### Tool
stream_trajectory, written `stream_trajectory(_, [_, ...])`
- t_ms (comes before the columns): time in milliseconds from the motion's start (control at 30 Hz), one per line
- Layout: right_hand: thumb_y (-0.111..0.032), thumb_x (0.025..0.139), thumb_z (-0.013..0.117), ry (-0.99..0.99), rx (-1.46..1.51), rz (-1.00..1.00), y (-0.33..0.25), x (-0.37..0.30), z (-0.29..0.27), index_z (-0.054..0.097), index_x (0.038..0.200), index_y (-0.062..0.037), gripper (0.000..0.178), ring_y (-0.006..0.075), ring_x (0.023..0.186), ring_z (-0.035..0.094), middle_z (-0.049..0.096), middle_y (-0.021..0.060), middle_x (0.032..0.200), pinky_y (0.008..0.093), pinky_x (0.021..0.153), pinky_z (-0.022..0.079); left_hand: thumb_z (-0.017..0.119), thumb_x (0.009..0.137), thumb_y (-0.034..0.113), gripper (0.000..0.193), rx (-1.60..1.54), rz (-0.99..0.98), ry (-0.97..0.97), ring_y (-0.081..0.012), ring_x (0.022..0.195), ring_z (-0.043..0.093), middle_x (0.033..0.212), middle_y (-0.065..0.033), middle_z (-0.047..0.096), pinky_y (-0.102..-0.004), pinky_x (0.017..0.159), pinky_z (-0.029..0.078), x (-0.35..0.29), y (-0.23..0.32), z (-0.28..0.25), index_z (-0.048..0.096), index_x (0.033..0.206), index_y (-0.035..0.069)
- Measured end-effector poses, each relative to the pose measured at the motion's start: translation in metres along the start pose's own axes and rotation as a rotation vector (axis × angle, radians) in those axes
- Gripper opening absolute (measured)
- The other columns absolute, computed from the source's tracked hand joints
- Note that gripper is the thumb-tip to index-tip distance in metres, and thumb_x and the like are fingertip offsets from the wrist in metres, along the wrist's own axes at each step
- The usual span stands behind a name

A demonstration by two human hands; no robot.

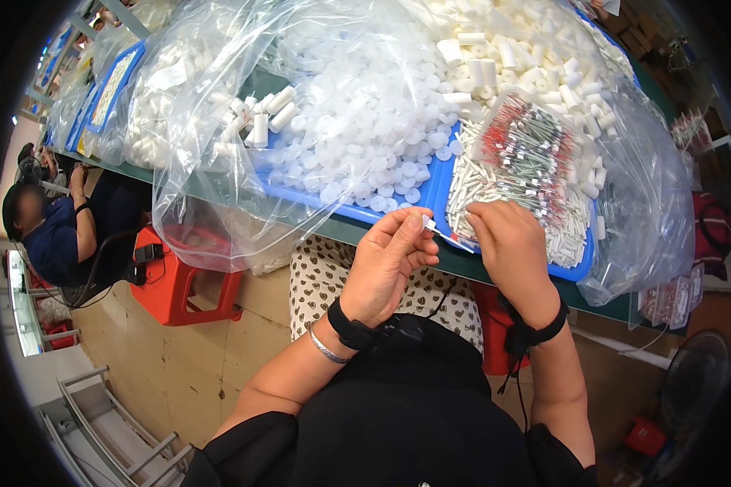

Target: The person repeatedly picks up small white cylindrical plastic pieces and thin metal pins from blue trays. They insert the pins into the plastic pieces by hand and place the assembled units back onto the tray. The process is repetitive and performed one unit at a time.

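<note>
My left hand (388,261) pinches a thin white part (448,235) between thumb and fingertips, just in front of the table edge. It has a wider white end at the fingers, and its narrow tip points toward my right hand. My right hand (510,247) is closed over the near left of a blue tray (573,273), fingertips together; what they hold, if anything, cannot be made out. Short white tubes (463,180) fill that tray. On them lies a clear plastic box (495,114) packed with thin red-and-grey wired parts with white ends.
Translucent white discs (341,130) heap in another blue tray (354,213) to the left, under clear plastic sheeting (211,187). Thick cream cylinders (528,61) pile up behind. A red stool (179,280) stands at left, near a seated person (53,235). A fan (697,377) is at lower right.
</note>
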State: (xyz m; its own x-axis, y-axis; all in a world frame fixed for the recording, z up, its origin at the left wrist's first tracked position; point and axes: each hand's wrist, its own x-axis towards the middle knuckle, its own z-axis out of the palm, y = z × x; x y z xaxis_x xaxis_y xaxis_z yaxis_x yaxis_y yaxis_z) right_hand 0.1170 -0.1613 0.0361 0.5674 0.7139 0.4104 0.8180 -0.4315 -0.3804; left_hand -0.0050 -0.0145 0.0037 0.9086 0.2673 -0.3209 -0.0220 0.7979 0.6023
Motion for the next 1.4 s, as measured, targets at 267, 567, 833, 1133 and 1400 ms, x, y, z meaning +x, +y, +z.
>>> stream_trajectory(267, [-0.008, 0.077, 0.067, -0.181, -0.302, -0.133, 0.007, 0.007, 0.007, 0.064, 0.08, -0.0059, 0.004, 0.0261, 0.078, 0.056, 0.056, 0.0074, 0.076, 0.0373, 0.071, 0.043, 0.055, 0.101, 0.026, 0.033, 0.044, -0.03, -0.006, -0.0216, 0.098, 0.067, 0.106, -0.0135, 0.066, -0.032, 0.086, 0.056, 0.003, 0.001, 0.002, 0.055, 0.124, 0.001])
stream_trajectory(567, [-0.007, 0.084, 0.069, -0.094, 0.281, 0.155, -0.007, -0.002, -0.012, 0.063, 0.09, -0.0031, 0.009, 0.028, 0.067, 0.064, 0.066, 0.0109, 0.078, 0.036, 0.061, 0.048, 0.054, 0.101, 0.024, 0.035, 0.001, 0.042, 0.018, -0.0225, 0.102, 0.067, 0.108, -0.0136, 0.066, -0.0326, 0.089, 0.056, 0.004, 0.009, 0.003, 0.054, 0.127, 0.0])
stream_trajectory(833, [-0.004, 0.082, 0.071, -0.053, 0.241, 0.034, -0.01, -0.004, -0.019, 0.063, 0.089, -0.0029, 0.011, 0.028, 0.069, 0.063, 0.065, 0.0104, 0.079, 0.037, 0.061, 0.048, 0.055, 0.101, 0.024, 0.034, 0.007, 0.062, 0.037, -0.0221, 0.102, 0.067, 0.108, -0.0137, 0.066, -0.0327, 0.088, 0.056, 0.004, 0.01, 0.007, 0.054, 0.125, 0.0])
stream_trajectory(1133, [-0.009, 0.092, 0.065, -0.209, 0.721, 0.289, -0.011, -0.008, -0.013, 0.065, 0.101, 0.0006, 0.013, 0.0179, 0.065, 0.065, 0.068, 0.009, 0.08, 0.0291, 0.059, 0.051, 0.055, 0.101, 0.019, 0.043, 0.119, -0.011, -0.112, -0.0197, 0.108, 0.063, 0.123, -0.0141, 0.063, -0.031, 0.094, 0.052, 0.001, -0.001, 0.013, 0.047, 0.136, -0.004])
stream_trajectory(1400, [-0.009, 0.095, 0.062, -0.224, 0.66, 0.259, -0.013, -0.017, -0.005, 0.063, 0.103, 0.002, 0.014, 0.0139, 0.061, 0.067, 0.067, 0.009, 0.071, 0.0267, 0.054, 0.052, 0.056, 0.101, 0.021, 0.041, 0.148, -0.048, -0.121, -0.0207, 0.113, 0.061, 0.13, -0.0159, 0.059, -0.0336, 0.097, 0.049, 0.001, 0.001, 0.01, 0.05, 0.133, -0.004])
